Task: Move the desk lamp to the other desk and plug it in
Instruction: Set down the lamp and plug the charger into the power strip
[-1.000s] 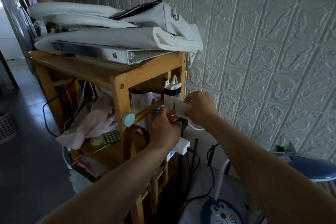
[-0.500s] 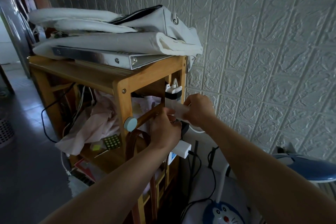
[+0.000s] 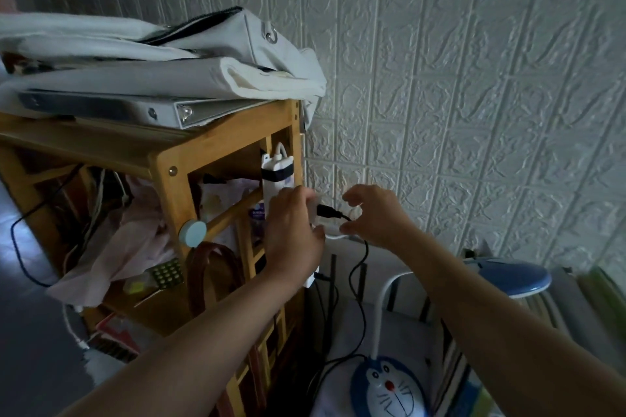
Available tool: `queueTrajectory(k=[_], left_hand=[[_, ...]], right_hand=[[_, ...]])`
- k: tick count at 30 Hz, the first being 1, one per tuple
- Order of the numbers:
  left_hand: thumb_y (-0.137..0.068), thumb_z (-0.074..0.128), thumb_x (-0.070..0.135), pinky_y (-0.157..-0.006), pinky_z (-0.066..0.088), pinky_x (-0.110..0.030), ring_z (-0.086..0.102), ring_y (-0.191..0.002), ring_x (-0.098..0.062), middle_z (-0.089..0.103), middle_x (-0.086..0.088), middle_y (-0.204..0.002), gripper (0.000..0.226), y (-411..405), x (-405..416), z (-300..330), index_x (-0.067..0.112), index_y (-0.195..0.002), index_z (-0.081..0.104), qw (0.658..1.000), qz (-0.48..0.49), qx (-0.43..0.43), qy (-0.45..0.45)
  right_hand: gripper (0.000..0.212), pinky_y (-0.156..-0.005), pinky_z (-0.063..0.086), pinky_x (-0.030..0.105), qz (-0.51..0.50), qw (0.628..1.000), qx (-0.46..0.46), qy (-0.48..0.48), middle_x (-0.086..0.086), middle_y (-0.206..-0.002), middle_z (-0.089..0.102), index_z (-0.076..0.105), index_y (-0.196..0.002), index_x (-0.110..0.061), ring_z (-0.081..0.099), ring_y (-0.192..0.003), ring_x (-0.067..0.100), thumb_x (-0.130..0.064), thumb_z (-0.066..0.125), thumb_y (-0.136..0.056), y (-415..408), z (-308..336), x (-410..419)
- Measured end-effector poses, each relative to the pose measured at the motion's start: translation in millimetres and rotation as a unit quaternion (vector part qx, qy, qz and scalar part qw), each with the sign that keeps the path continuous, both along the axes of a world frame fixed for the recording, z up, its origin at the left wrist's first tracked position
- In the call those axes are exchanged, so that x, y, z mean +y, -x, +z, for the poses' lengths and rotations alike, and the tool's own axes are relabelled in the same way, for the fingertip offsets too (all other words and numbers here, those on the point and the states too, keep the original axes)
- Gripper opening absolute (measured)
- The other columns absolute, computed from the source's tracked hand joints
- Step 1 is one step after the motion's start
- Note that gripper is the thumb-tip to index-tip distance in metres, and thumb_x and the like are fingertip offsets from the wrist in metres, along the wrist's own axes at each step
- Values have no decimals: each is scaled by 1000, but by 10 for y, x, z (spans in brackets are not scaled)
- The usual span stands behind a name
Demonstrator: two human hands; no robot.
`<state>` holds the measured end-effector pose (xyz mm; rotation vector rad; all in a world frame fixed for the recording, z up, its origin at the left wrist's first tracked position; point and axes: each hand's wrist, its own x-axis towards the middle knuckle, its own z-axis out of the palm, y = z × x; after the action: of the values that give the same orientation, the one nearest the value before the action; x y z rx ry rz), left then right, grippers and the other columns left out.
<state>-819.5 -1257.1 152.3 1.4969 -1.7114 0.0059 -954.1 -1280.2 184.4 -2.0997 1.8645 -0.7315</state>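
Note:
The desk lamp has a blue cartoon-cat base (image 3: 389, 386), a white gooseneck (image 3: 382, 298) and a blue head (image 3: 508, 276), and stands low at the right. Its black cable (image 3: 363, 315) rises to a black plug (image 3: 328, 211). The plug sits in a white adapter (image 3: 313, 210) on the white power strip (image 3: 276, 173), which is strapped upright to the wooden shelf. My left hand (image 3: 293, 234) grips the adapter and strip. My right hand (image 3: 372, 213) hovers just right of the plug, fingers apart, fingertips near the cable.
The wooden shelf (image 3: 223, 145) carries white bags (image 3: 203, 44) and a grey binder (image 3: 135, 110) on top. Pink cloth (image 3: 128, 247), loose wires and a brown bag handle (image 3: 210, 267) fill its lower part. A textured white wall (image 3: 474, 95) stands behind.
My right hand has let go of the white adapter and drawn back to the right with its fingers spread. The black plug now shows in the adapter. The view has shifted right.

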Motion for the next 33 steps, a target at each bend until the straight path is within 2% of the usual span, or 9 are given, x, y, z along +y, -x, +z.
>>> queueTrajectory(k=[3, 6, 10, 17, 21, 25, 29, 33], left_hand=[[-73, 72, 15, -73, 17, -22, 48, -113, -23, 57, 0, -116, 42, 16, -48, 29, 22, -111, 55, 995, 25, -89, 28], [-72, 71, 11, -80, 21, -26, 48, -114, -23, 59, 2, -116, 43, 4, -102, 26, 23, -111, 59, 986, 36, -153, 54], [-77, 66, 8, -90, 33, -29, 49, -115, -24, 58, -2, -118, 39, -31, -168, 28, 19, -114, 59, 981, 18, -185, 58], [-72, 69, 12, -83, 42, -36, 57, -97, -26, 62, -3, -101, 29, -106, -235, 68, 18, -99, 60, 960, 19, -270, 78], [-71, 68, 13, -81, 41, -37, 57, -93, -26, 61, -3, -97, 30, -135, -268, 63, 18, -100, 60, 953, 18, -290, 87], [-73, 69, 14, -83, 40, -36, 54, -98, -24, 60, -3, -102, 37, -125, -272, 45, 19, -107, 57, 953, 19, -292, 77], [-78, 64, 13, -87, 38, -35, 51, -102, -24, 57, -3, -109, 36, -102, -270, 39, 19, -111, 53, 955, 25, -289, 66], [-82, 60, 14, -93, 34, -35, 47, -111, -24, 55, -3, -118, 36, -119, -254, 10, 20, -116, 50, 961, 10, -269, 64]], right_hand=[[27, -83, 51, 27, -10, 999, -27, 15, 6, -103, 73, 70, -106, -17, 66, -93, 22, -21, 69, -80, 22, -96, 28], [15, -79, 55, 34, -14, 996, -72, 46, 8, -90, 74, 74, -95, -17, 68, -85, 26, -20, 66, -82, -13, -136, 19], [12, -75, 54, 33, -21, 994, -88, 68, 11, -87, 74, 74, -87, -13, 66, -81, 25, -15, 64, -82, -85, -151, -28], [12, -73, 53, 34, -23, 992, -95, 75, 14, -86, 73, 74, -86, -7, 65, -81, 27, -8, 63, -82, -131, -145, -66], [11, -69, 51, 31, -24, 992, -93, 83, 15, -85, 72, 73, -85, -5, 64, -79, 26, -7, 62, -82, -167, -147, -81], [10, -64, 44, 25, -25, 990, -108, 87, 11, -84, 72, 72, -86, -6, 61, -73, 19, -7, 63, -82, -161, -178, -64], [12, -67, 44, 25, -21, 990, -116, 77, 10, -89, 71, 69, -91, -8, 66, -84, 24, -12, 61, -84, -145, -211, -33], [48, -86, 40, 26, -29, 994, -86, 66, 10, -122, 62, 50, -126, -10, 56, -112, 25, -25, 66, -83, -180, -342, 82]])
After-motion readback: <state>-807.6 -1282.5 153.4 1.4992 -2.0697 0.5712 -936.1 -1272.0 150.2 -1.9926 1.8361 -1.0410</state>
